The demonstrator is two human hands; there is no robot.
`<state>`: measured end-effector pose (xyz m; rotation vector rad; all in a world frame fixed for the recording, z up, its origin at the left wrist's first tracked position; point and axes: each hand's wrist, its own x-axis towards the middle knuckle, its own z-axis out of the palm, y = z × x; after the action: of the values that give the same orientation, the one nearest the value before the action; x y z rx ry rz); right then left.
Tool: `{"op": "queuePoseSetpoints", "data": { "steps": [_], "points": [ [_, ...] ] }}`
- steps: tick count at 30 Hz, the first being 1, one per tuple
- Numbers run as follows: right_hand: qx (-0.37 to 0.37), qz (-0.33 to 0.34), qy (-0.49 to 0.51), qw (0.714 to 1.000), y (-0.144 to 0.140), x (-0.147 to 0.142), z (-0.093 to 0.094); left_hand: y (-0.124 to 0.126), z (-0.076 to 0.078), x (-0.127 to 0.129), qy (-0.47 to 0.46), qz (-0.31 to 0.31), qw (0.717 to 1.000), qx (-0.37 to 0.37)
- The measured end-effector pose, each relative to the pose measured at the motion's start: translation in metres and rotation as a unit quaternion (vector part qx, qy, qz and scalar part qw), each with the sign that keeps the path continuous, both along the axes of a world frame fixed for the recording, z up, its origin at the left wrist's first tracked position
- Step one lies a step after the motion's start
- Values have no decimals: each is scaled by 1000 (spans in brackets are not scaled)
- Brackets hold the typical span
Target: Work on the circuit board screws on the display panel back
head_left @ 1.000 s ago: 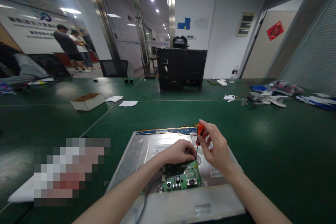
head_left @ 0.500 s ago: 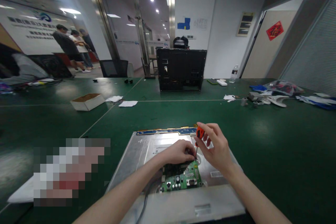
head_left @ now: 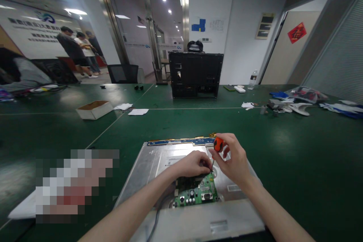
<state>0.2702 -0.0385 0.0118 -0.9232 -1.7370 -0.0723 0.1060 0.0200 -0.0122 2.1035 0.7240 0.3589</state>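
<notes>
A: State the position of the right hand.

B: The right hand is closed around the orange handle of a small screwdriver. The thin shaft runs down and to the left; its tip meets the far corner of the green circuit board.

A: And the left hand?

B: The left hand rests palm down on the far edge of the circuit board, fingers curled narrow beside the screwdriver tip. Whether the fingertips pinch anything cannot be told; they are hidden.

A: Where does the circuit board sit?

B: It lies flat on the metal back of a display panel, near the panel's near edge. The panel lies on the green table, directly in front of the person. A grey cable leaves the board toward the near left.

A: Other items?

B: A cardboard box stands well apart at the far left. A black computer case stands upright across the table, with a person seated behind it.
</notes>
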Motion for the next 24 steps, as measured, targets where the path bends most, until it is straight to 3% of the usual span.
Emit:
{"op": "queuePoseSetpoints", "data": {
  "steps": [10, 24],
  "points": [
    [-18, -11, -20, 1000, -1, 0, 2, 1, -2, 0, 4, 1, 1000, 8],
    [20, 2, 7, 1000, 0, 1, -2, 2, -1, 0, 18, -4, 999, 30]
  ]
}}
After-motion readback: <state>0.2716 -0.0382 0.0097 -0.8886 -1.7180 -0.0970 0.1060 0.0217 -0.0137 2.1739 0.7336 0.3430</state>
